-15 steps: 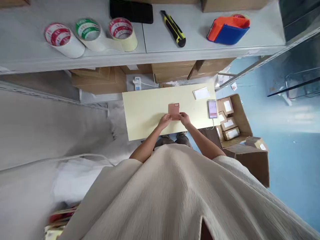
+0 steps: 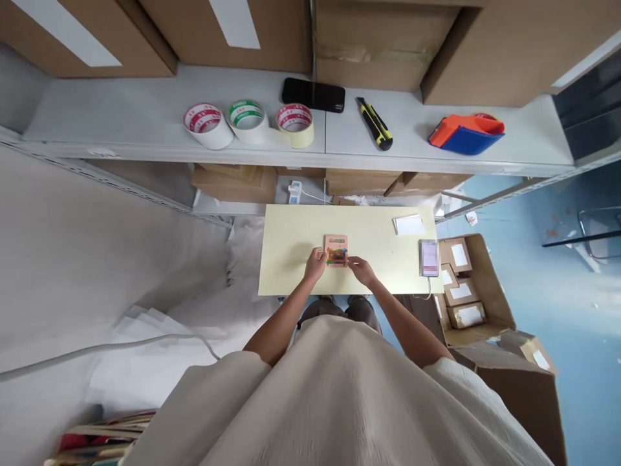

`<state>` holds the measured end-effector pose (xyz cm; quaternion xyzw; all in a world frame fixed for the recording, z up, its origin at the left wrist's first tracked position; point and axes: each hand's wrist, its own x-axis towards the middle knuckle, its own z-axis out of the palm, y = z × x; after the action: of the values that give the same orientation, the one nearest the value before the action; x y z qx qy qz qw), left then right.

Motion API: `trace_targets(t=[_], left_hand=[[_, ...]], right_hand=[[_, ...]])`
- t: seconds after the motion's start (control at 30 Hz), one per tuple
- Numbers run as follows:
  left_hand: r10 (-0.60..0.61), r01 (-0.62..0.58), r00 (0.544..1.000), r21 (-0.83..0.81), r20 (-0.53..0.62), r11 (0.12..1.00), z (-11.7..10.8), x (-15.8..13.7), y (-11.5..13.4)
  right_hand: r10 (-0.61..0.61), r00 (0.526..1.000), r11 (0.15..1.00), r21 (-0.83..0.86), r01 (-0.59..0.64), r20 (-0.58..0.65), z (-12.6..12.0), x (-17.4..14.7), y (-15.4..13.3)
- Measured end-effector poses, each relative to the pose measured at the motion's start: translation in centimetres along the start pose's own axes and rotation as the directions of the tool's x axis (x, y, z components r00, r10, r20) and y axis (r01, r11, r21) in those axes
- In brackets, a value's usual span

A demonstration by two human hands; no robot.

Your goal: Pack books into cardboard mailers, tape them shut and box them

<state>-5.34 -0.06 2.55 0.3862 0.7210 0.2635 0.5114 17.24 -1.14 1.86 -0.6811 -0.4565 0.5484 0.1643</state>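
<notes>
A small pink book [image 2: 336,251] with a colourful picture on its cover is held over the pale yellow table [image 2: 291,226]. My left hand [image 2: 315,265] closes on its left edge, thumb and fingers pinching it. On the opposite side, my right hand [image 2: 361,270] pinches the lower right edge. The fingers partly cover the book's sides. Whether the book rests on the tabletop or is slightly lifted, I cannot tell.
White cards [image 2: 410,224] and a cabled phone [image 2: 429,259] lie on the table's right side. An open carton [image 2: 497,291] with small boxes stands right. The shelf ahead holds tape rolls [image 2: 208,128], a black phone [image 2: 313,95], a box cutter [image 2: 375,124] and a tape dispenser [image 2: 466,136].
The book showed a plain pink face with a small label; now its colourful picture side faces up. Both hands remain at its edges. My view has tilted up, showing more shelf.
</notes>
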Motion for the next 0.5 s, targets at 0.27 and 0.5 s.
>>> trace_targets(t=[0.27,0.5], left_hand=[[0.164,-0.239,0.958,0.336,0.237,0.911,0.4,-1.6,-2.0],[0.144,-0.458,0.869,0.661,0.472,0.595,0.7,-2.8,-3.1]], right_hand=[[-0.123,0.989,0.966,-0.217,0.139,0.085,2.3,0.0,1.6],[-0.161,0.954,0.672,-0.679,0.294,0.254,3.1,-2.0,0.4]])
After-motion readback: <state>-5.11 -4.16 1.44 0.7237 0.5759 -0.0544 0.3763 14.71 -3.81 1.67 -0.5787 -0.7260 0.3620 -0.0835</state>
